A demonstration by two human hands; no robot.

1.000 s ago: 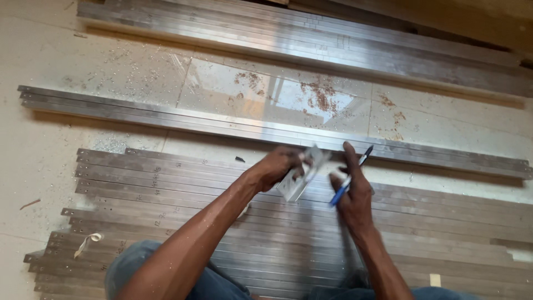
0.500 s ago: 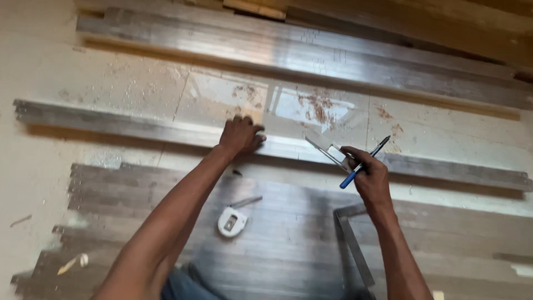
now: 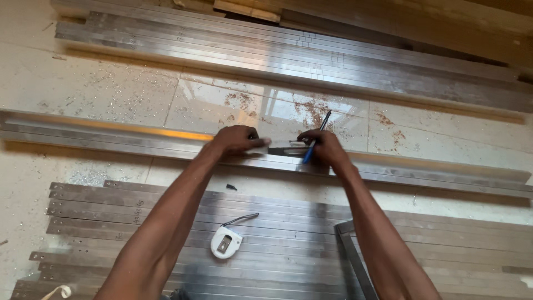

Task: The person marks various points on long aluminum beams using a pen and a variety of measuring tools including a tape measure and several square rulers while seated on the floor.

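Observation:
A long aluminium bar (image 3: 111, 139) lies across the tiled floor in the middle of the head view. My left hand (image 3: 236, 139) presses down on a small metal square (image 3: 286, 150) laid flat on that bar. Just to the right, my right hand (image 3: 325, 149) grips a blue pen (image 3: 317, 136), its tip against the square's edge on the bar. Both forearms reach forward from the bottom of the view.
A white tape measure (image 3: 226, 242) rests on a bed of flat aluminium strips (image 3: 111, 222) near me. A dark metal frame piece (image 3: 355, 261) lies on those strips at right. More long aluminium sections (image 3: 277, 55) are stacked at the far side. Metal shavings dot the tiles.
My left hand slid right along the bar onto the metal square. My right hand brought the square and pen down onto the bar. The view shifted slightly.

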